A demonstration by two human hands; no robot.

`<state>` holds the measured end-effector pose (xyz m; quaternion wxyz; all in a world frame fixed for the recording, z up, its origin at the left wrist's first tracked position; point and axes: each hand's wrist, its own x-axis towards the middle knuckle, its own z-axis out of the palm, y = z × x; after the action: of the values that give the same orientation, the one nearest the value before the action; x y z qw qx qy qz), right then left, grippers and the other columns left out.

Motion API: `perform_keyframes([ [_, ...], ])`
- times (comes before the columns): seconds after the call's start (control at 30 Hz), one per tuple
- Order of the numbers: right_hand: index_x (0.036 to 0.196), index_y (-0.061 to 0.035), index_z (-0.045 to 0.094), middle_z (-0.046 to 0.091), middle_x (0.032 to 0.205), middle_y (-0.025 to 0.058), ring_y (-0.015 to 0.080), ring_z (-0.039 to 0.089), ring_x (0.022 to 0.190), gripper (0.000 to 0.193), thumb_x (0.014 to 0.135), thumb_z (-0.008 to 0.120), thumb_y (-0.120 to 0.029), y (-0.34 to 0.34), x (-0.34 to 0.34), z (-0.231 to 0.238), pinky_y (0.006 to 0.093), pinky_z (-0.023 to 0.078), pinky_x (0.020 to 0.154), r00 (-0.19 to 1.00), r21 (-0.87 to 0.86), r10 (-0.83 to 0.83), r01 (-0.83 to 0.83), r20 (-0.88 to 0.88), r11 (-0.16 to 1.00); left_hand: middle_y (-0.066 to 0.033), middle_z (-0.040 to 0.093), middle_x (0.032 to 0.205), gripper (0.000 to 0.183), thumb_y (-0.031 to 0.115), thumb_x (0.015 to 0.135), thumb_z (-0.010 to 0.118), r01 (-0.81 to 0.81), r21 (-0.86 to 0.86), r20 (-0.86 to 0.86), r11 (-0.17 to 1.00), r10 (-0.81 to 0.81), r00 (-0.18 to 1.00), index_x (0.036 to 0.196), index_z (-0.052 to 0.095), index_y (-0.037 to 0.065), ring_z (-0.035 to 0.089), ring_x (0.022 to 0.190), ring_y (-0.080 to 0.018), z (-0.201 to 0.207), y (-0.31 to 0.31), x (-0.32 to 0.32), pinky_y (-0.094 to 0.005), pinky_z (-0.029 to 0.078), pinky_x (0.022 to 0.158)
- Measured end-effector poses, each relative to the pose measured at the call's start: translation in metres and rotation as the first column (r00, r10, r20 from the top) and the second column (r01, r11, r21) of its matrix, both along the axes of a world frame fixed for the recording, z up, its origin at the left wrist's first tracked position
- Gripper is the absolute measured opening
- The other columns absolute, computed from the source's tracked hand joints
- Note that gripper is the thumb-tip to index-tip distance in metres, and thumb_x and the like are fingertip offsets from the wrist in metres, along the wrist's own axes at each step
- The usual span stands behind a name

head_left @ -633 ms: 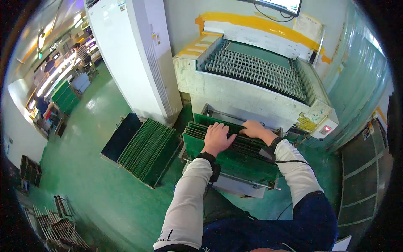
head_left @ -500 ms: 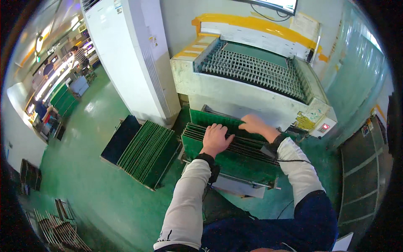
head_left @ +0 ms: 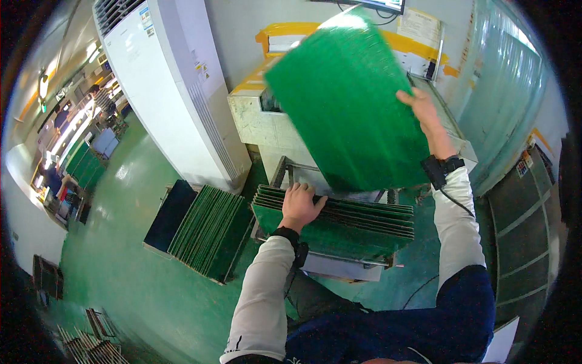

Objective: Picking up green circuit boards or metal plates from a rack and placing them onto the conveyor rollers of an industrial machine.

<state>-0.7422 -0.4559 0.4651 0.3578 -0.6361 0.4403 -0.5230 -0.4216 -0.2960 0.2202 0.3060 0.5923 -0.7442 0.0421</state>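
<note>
A large flat green panel (head_left: 351, 109), probably a circuit board panel, is raised and tilted in front of the roller machine (head_left: 267, 124). My right hand (head_left: 424, 112) pinches it by its right edge. The panel's lower edge hangs just above and behind a row of similar green panels (head_left: 339, 233) standing on edge in a metal-framed rack (head_left: 283, 173). On the top edges of that row, toward its left end, lies my left hand (head_left: 300, 206), fingers stretched over the edges and thumb apart. Most of the machine's roller bed is hidden behind the raised panel.
Left of the rack, another batch of upright green panels (head_left: 209, 224) stands on the floor beside a dark panel (head_left: 173, 212). A tall white cabinet unit (head_left: 176, 91) rises behind them. Dark racking (head_left: 524, 236) lines the right side. People work at a lit bench far left.
My right hand has lifted a green panel out of the rack, up and forward toward the machine. My left hand stays on the row of panels. The view has shifted slightly.
</note>
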Motion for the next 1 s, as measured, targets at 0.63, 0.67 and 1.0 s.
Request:
perform_keyframes([
  [0.63,0.114,-0.0022,0.059,0.068,0.112,0.0155,0.0272,0.067,0.099,0.02,0.099,0.068,-0.012,-0.096,0.064,-0.221,0.0372,0.059,0.086,0.635,0.371,-0.087,-0.33,0.768,0.868,-0.0143,0.067,0.102,0.041,0.046,0.091,0.072,0.007,0.086,0.025,0.996,-0.009,1.0,0.091,0.071,0.005,0.062,0.105,-0.0366,0.01,0.002,-0.001,-0.0484,0.049,0.094],
  [0.67,0.115,-0.0017,0.059,0.068,0.112,0.0161,0.0275,0.067,0.099,0.021,0.1,0.067,-0.013,-0.091,0.072,-0.219,0.038,0.059,0.087,0.639,0.407,-0.114,-0.333,0.76,0.85,-0.0142,0.067,0.101,0.04,0.046,0.09,0.072,0.0,0.081,0.033,0.997,-0.003,0.999,0.091,0.071,0.005,0.062,0.104,-0.0366,0.011,0.002,0.0,-0.0484,0.049,0.093],
  [1.0,0.104,-0.0017,0.067,0.068,0.087,0.0071,0.0193,0.064,0.073,0.039,0.098,0.072,-0.04,-0.113,0.064,-0.223,0.0317,0.053,0.065,0.803,0.558,-0.061,-0.355,0.593,0.75,-0.0138,0.067,0.099,0.039,0.045,0.09,0.073,0.02,0.048,0.015,0.999,-0.021,1.0,0.09,0.069,0.006,0.062,0.104,-0.0355,0.007,-0.001,-0.006,-0.0473,0.048,0.093],
])
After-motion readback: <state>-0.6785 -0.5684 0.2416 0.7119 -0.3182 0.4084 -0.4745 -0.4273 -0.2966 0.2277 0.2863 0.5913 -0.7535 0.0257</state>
